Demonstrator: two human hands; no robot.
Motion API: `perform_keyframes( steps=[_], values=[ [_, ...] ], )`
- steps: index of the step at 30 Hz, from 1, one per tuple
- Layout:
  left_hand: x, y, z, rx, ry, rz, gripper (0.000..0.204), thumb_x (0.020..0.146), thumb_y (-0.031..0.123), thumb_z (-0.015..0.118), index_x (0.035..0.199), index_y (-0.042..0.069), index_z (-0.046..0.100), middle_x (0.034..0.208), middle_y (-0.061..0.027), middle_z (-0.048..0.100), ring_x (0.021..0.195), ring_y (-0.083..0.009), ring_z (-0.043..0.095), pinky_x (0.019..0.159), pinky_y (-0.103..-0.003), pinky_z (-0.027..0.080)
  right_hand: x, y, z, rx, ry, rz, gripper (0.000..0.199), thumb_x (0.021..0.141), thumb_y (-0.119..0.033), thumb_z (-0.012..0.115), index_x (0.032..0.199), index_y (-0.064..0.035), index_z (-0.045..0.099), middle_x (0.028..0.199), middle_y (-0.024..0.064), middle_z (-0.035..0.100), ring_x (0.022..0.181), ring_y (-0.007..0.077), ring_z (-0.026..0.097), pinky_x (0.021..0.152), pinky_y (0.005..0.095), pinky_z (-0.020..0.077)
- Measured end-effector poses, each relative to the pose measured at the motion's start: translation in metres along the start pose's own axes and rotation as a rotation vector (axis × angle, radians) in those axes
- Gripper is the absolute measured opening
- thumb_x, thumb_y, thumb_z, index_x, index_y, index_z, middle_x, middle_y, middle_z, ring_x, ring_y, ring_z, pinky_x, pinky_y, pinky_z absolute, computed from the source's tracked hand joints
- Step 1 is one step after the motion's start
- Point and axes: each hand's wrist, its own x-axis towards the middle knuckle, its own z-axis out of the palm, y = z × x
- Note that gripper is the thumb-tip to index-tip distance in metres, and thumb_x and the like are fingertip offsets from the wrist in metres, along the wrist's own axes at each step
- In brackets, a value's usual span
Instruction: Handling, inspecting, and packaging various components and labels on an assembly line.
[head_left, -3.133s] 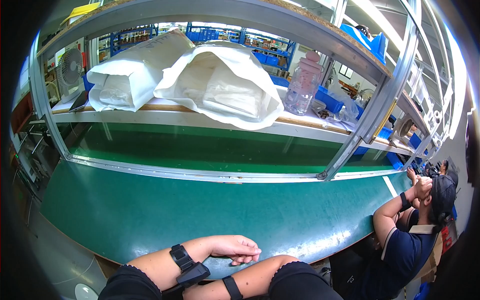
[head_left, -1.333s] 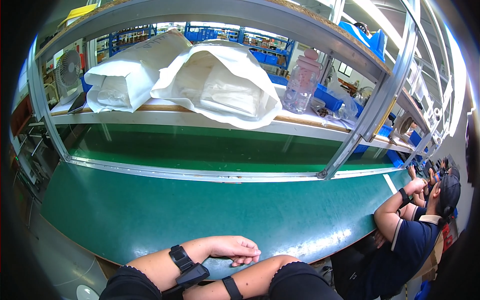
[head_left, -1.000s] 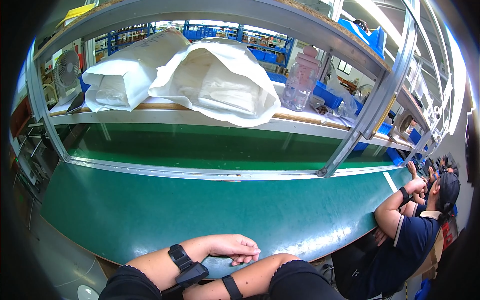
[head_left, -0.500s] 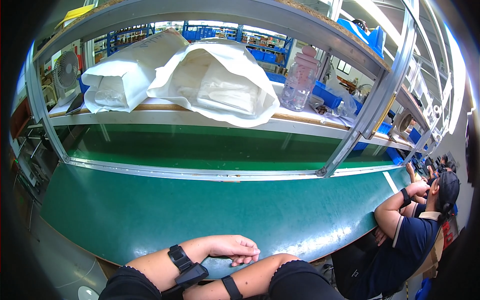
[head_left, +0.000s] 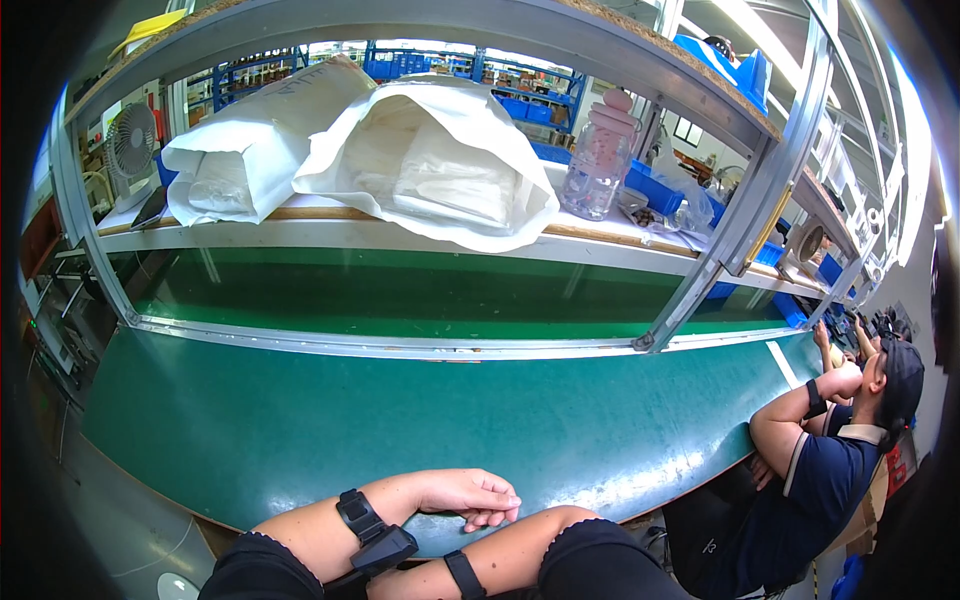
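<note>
My left hand (head_left: 470, 497) rests at the near edge of the green tabletop (head_left: 400, 410). Its fingers are loosely curled in, the thumb lies along the index finger, and nothing shows in them. A black strap with a dark box-shaped device (head_left: 385, 550) sits on my left forearm. My right forearm (head_left: 500, 565) crosses below it toward the left and wears another black band (head_left: 464, 574). The right hand itself is out of view, past the lower edge behind my left arm. Neither arm touches any loose object that I can see.
Above the table's back, a shelf (head_left: 400, 238) carries two white sacks (head_left: 215, 180) with clear-wrapped contents, a pink-lidded clear bottle (head_left: 600, 160) and blue bins (head_left: 655, 190). A metal post (head_left: 690, 290) stands at right. A co-worker (head_left: 825, 480) sits on the right, elbow on the table.
My arms have stayed still. The co-worker at right has shifted their head and raised hand slightly.
</note>
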Motion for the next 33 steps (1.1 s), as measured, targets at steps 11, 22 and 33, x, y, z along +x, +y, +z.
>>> perform_keyframes(
  steps=[11, 22, 33],
  values=[
    [0.0, -0.001, -0.001, -0.013, -0.007, 0.004, 0.032, 0.096, 0.033, 0.046, 0.093, 0.003, 0.059, 0.07, 0.0025, 0.051, 0.057, -0.0044, 0.046, 0.052, -0.021, 0.041, -0.011, -0.011, -0.022, -0.051, -0.007, -0.039, 0.022, 0.08, -0.011, 0.052, 0.079, 0.0087, 0.061, 0.079, 0.0253, 0.06, 0.07, 0.0363, 0.058, 0.063, 0.0474, 0.0442],
    [-0.002, -0.002, -0.001, -0.001, 0.003, 0.007, 0.033, 0.096, 0.033, 0.046, 0.094, 0.003, 0.059, 0.07, 0.0024, 0.05, 0.057, -0.0048, 0.045, 0.052, -0.021, 0.041, -0.017, -0.025, -0.037, 0.02, 0.082, -0.037, 0.019, 0.078, -0.011, 0.053, 0.076, 0.005, 0.064, 0.075, 0.0218, 0.062, 0.066, 0.0346, 0.059, 0.056, 0.0459, 0.0443],
    [0.0, -0.002, -0.002, -0.015, -0.002, 0.002, 0.031, 0.096, 0.032, 0.047, 0.093, 0.003, 0.059, 0.071, 0.0025, 0.052, 0.057, -0.0042, 0.046, 0.052, -0.021, 0.042, 0.005, 0.01, 0.008, -0.064, -0.066, -0.05, 0.025, 0.083, -0.013, 0.05, 0.083, 0.0055, 0.066, 0.081, 0.0221, 0.063, 0.073, 0.0315, 0.062, 0.061, 0.0436, 0.0462]
  ],
)
